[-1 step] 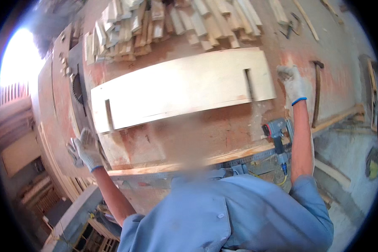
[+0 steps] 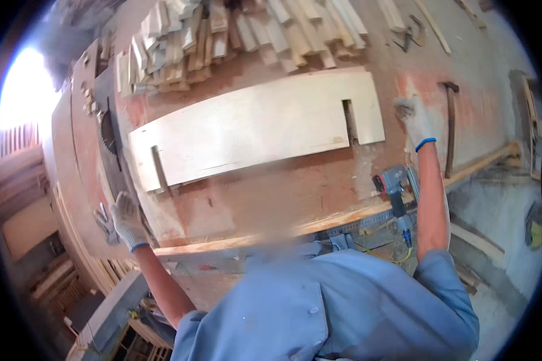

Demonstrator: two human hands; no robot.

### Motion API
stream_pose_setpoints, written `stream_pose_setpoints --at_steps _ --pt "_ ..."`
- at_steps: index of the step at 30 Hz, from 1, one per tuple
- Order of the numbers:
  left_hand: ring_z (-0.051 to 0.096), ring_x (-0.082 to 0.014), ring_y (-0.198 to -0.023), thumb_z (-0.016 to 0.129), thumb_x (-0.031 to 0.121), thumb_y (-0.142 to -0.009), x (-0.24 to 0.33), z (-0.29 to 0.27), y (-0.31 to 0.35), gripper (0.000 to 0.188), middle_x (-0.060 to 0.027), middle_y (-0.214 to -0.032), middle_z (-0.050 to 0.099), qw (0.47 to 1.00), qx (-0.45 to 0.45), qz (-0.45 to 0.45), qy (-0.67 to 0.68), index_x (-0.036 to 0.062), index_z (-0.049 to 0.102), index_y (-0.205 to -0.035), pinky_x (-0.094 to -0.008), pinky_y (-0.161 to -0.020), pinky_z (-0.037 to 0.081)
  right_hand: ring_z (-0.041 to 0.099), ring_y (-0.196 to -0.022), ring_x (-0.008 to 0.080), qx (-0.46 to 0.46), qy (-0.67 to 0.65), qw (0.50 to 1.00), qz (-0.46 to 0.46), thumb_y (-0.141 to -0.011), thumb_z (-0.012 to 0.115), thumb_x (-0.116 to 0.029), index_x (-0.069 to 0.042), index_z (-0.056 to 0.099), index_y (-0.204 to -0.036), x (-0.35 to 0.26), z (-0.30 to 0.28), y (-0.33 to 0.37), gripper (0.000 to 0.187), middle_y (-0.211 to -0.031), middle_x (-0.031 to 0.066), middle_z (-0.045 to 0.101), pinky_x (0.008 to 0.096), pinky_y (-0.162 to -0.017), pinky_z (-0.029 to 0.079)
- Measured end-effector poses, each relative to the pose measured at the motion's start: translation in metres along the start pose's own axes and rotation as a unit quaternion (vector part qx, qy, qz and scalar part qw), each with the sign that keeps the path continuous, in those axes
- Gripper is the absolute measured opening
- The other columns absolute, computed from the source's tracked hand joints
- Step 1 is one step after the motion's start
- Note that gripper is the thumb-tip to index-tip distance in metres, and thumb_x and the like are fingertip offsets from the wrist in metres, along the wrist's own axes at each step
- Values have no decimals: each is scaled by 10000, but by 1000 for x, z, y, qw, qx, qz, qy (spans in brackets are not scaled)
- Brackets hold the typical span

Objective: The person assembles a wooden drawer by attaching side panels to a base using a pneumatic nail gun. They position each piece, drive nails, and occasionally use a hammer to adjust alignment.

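My left hand (image 2: pixel 128 218), in a white knit glove with a blue cuff, lies at the bench's left side. Its fingers are stretched out and hold nothing that I can see. Beside those fingers are metal pliers (image 2: pixel 107 225). On the right, my gloved right hand (image 2: pixel 415 122) rests on the bench past the end of a pale, slotted wooden board (image 2: pixel 253 126), apart from it. The right fingers are curled together, their tips dark; what they may hold is too small to tell. Nearer my body, a nail gun (image 2: pixel 395 185) with a blue hose fitting lies by my right forearm.
Stacked wood strips (image 2: pixel 205 45) fill the far side. A hammer (image 2: pixel 450 129) lies right of my right hand, with a dark clamp-like tool (image 2: pixel 408 37) farther off. A saw blade (image 2: pixel 106 132) shows at left. A wooden rail (image 2: pixel 223 243) edges the bench (image 2: pixel 253 192).
The whole view has shifted slightly, so the board and tools sit a little differently in the picture. Both hands keep nearly the same places on the bench.
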State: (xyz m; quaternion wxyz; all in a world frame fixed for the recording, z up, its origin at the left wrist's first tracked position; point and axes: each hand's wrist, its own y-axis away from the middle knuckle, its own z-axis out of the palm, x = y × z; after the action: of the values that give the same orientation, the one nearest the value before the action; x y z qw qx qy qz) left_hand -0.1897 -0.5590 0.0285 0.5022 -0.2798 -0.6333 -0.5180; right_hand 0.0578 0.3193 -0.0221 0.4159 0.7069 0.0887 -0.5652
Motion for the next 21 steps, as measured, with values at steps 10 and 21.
stream_pose_setpoints --at_steps 10,21 --pt "607 -260 -1229 635 256 -1002 -61 48 -27 568 -164 -1369 644 925 -62 90 -363 -104 549 -1433 -345 -1057 463 666 -1201 302 -11 583 747 -320 -1038 502 -303 -45 677 -1307 57 40 62 412 -1289 139 717 411 -1061 494" --pt "444 -161 -685 537 187 -930 -45 77 5 239 -47 -742 526 886 -55 192 -419 0 605 -799 -366 -656 398 659 -1205 313 87 370 891 -246 -997 519 -264 -11 721 -1226 21 94 97 397 -1250 164 732 387 -1073 475"
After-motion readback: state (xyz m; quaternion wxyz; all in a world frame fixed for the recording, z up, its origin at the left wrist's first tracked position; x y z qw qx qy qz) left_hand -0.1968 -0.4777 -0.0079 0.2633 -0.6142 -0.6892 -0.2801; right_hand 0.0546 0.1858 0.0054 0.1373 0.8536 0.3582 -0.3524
